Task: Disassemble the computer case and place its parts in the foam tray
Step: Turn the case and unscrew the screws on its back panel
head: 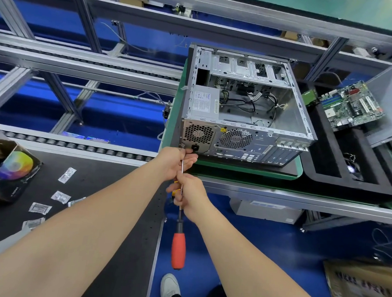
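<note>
The open grey computer case (245,107) lies on its side on a green mat (253,170), its rear panel toward me, with the power supply (204,102) and loose cables inside. A long screwdriver with a red handle (178,249) points up at the case's lower left rear corner. My left hand (176,162) is curled around the shaft near the tip, against the case. My right hand (188,196) grips the shaft lower down; the handle hangs free below it. To the right, the black foam tray (322,141) holds a motherboard (351,106) and a fan (352,168).
A black table at left carries several small plastic packets (60,197) and an open box (7,170). Aluminium frame rails and roller conveyors (77,145) run behind. A grey panel (390,101) leans at the far right. My shoe (169,287) stands on the blue floor.
</note>
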